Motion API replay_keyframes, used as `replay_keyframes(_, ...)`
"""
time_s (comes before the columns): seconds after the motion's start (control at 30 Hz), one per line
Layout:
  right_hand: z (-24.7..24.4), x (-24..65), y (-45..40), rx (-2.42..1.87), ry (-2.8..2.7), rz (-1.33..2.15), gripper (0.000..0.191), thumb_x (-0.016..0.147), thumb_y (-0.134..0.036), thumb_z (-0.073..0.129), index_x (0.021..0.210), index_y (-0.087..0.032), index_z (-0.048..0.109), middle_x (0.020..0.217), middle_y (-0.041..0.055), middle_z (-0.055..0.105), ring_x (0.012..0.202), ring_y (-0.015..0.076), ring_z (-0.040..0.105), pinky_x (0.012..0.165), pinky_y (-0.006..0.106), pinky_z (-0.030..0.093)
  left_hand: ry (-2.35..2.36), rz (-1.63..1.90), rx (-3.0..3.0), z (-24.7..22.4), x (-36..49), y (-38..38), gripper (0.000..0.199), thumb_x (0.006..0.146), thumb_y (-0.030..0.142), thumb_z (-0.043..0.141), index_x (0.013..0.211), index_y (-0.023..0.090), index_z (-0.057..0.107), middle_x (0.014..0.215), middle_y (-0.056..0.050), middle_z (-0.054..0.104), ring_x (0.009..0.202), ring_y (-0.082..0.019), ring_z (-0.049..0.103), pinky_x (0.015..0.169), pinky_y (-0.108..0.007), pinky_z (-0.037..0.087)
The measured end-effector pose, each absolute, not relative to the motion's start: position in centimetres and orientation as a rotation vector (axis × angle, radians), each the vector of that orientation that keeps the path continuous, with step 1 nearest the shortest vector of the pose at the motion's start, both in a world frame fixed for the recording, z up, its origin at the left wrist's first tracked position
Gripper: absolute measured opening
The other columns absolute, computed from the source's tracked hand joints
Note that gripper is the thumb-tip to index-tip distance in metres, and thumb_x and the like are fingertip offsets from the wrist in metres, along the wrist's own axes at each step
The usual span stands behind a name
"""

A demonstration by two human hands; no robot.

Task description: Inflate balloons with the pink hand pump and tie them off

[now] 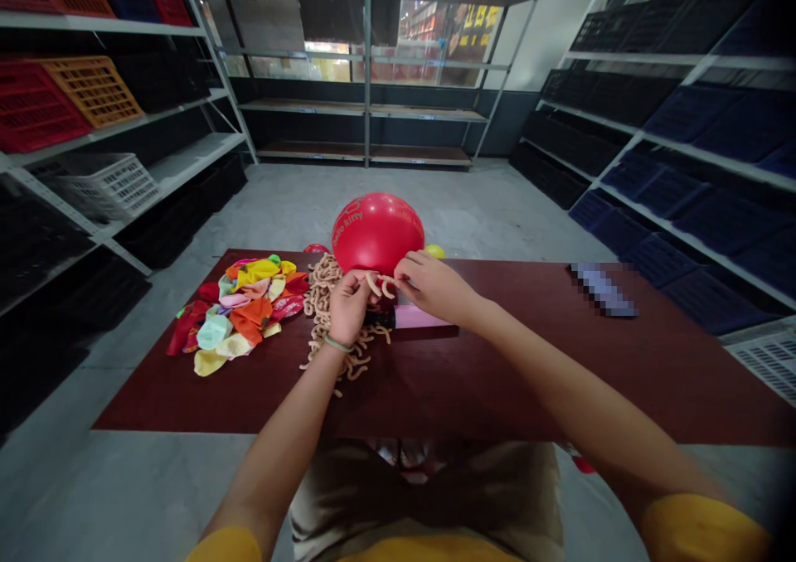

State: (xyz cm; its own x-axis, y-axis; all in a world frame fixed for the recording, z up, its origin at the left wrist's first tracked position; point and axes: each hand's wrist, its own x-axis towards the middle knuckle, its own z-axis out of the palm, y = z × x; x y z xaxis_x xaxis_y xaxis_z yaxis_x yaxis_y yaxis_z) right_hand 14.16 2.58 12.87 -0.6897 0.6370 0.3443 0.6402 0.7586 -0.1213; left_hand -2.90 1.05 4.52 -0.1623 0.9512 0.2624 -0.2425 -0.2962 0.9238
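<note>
A large inflated red balloon [378, 232] with gold "hello kitty" lettering stands just beyond my two hands, its lower end towards them. My left hand [349, 303], a pale band round its wrist, is closed in a pinch on a short beige curly strip [374, 285]. Close by on the right, my right hand [426, 278] pinches at the balloon's lower end; its fingers partly hide the grip. Many similar beige curly strips [320, 297] lie heaped around and under my left hand. Behind my wrists sits a flat pink-and-black object [423, 317], partly covered.
On the dark red table [516, 371], a pile of limp coloured balloons [245, 305] lies at left. A blurred-out phone-like object [602, 288] rests at right. A yellow balloon [434, 251] shows past the far edge. Shelves with crates [93, 89] flank the room.
</note>
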Motion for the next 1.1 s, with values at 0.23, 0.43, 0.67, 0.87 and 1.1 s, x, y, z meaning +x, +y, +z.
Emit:
replay_keyframes(0.23,12.0,14.3,1.8,-1.048,-2.588,-0.291,0.021,0.095,-0.023,0.039,0.088,-0.016,0.058,0.088,0.0094,0.058,0.084,0.0217,0.046,0.078,0.034,0.037,1.017,1.606,1.170,4.3,-3.2,1.3,0.023,0.085,0.038,0.067,0.080,0.016,0.064,0.059,0.003,0.058,0.049,-0.007,0.051,0.048,-0.018,0.040)
replay_keyframes(0.43,10.0,14.8,1.5,-1.054,-2.462,-0.289,0.027,0.100,-0.025,0.034,0.093,-0.016,0.059,0.092,0.0107,0.059,0.087,0.0223,0.047,0.081,0.035,0.039,0.985,1.562,1.168,4.3,-2.7,1.1,0.027,0.085,0.041,0.066,0.079,0.015,0.063,0.062,0.001,0.060,0.052,-0.008,0.052,0.052,-0.019,0.042)
replay_keyframes(0.67,8.1,14.8,1.0,-1.083,-2.303,-0.175,0.027,0.099,-0.038,0.043,0.104,-0.017,0.058,0.097,0.0110,0.059,0.091,0.0226,0.051,0.081,0.034,0.042,0.957,1.487,1.174,4.1,-2.5,1.1,0.031,0.084,0.044,0.067,0.074,0.015,0.059,0.061,0.001,0.058,0.052,-0.008,0.049,0.052,-0.019,0.040)
replay_keyframes(0.87,6.8,15.4,1.1,-1.105,-2.341,-0.274,0.027,0.101,-0.029,0.039,0.091,-0.017,0.060,0.087,0.0088,0.059,0.082,0.0207,0.048,0.075,0.033,0.038,0.941,1.397,1.227,3.3,-2.1,1.3,0.030,0.085,0.044,0.066,0.078,0.016,0.061,0.062,0.001,0.058,0.053,-0.009,0.051,0.053,-0.020,0.041)
replay_keyframes(1.1,5.7,16.9,1.4,-0.998,-2.427,-0.384,0.029,0.099,-0.021,0.038,0.080,-0.018,0.060,0.081,0.0070,0.057,0.079,0.0206,0.044,0.075,0.034,0.036,1.041,1.387,1.296,2.6,-1.4,1.1,0.025,0.088,0.040,0.062,0.078,0.016,0.061,0.062,0.001,0.059,0.055,-0.010,0.053,0.056,-0.021,0.043)
